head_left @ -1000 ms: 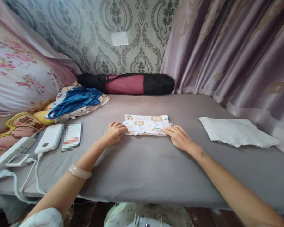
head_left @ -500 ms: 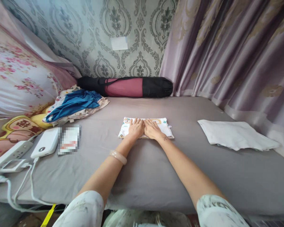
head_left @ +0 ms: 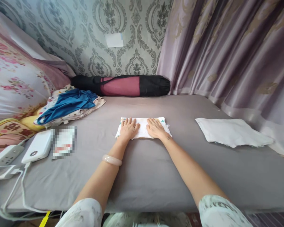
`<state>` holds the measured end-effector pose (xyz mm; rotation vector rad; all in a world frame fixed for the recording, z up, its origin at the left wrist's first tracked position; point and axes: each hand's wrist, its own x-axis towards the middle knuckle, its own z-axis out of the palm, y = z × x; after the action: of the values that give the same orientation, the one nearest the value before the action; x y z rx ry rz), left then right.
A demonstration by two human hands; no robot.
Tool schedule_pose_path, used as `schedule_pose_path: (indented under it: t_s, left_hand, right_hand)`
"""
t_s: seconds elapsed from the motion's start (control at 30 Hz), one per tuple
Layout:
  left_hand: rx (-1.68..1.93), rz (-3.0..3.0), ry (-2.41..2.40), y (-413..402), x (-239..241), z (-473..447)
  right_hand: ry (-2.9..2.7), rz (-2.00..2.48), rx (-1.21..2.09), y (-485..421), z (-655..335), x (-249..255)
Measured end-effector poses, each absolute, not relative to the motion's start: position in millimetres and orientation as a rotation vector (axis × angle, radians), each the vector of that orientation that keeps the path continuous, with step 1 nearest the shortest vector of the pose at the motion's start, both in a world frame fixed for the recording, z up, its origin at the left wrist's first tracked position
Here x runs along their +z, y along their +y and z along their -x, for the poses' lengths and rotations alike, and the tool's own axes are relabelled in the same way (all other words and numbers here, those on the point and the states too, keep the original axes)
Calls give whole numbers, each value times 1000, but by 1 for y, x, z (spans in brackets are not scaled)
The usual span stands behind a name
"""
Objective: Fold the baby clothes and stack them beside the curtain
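Observation:
A folded white cloth (head_left: 142, 128) with a coloured print along its edges lies in front of me on the grey sheet. Flat on its left part rests my left hand (head_left: 129, 128), fingers stretched out and pointing away from me. My right hand (head_left: 156, 128) lies flat on the right part, its fingers extended too. Between the two hands a strip of plain white fabric shows. A small tag (head_left: 168, 125) sticks out at the cloth's right edge. Neither hand grips anything.
To the right lies another folded white cloth (head_left: 232, 130). Blue and patterned clothes (head_left: 68, 105) are heaped at the left, near a power bank (head_left: 38, 145), a power strip (head_left: 7, 156) and cables. A long black and pink bag (head_left: 120, 86) lies along the wall.
My hands have moved apart over the cloth, the left one leftward and the right one slightly rightward. They were side by side at its middle before. The view has shifted a little.

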<state>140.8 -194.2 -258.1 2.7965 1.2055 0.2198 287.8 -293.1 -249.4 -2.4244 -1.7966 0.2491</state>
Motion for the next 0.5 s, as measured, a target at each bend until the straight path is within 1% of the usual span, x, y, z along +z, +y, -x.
schedule_pose_path:
  t_s: [0.13, 0.27, 0.5]
  left_hand:
    - [199, -2700, 1299, -190, -260, -136]
    - [234, -2704, 1341, -188, -261, -133]
    - [178, -2673, 1404, -183, -262, -123]
  right_hand:
    - [-1684, 2476, 236, -301, -299, -252]
    - [-1593, 2526, 272, -311, -313, -256]
    - [-1448, 2565, 255, -324, -319, -252]
